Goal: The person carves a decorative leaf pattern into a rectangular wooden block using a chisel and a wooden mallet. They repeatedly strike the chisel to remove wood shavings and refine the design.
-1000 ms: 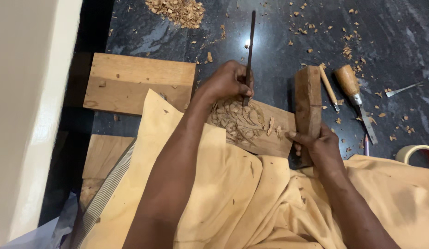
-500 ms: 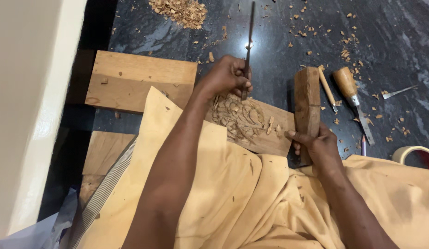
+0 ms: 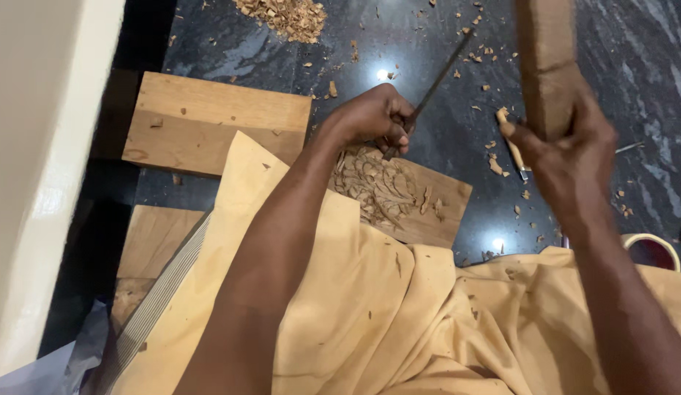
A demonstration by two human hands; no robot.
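Carved wood panel (image 3: 399,194) lies on the dark floor (image 3: 230,44), partly under a yellow cloth (image 3: 340,314) on the person's lap, maybe to keep it from sliding. On the far left, two plain boards (image 3: 208,121) rest by a pale wall (image 3: 33,146). A pile of wood chips (image 3: 285,14) sits at the top. The left hand (image 3: 373,117) has its fingers wrapped tight around a thin chisel (image 3: 435,80), with the tip on the leaf pattern. The right hand (image 3: 563,153) grips a wooden mallet (image 3: 545,62), lifted high above the floor. At the far right is a round cup (image 3: 659,249); it looks dark red inside.
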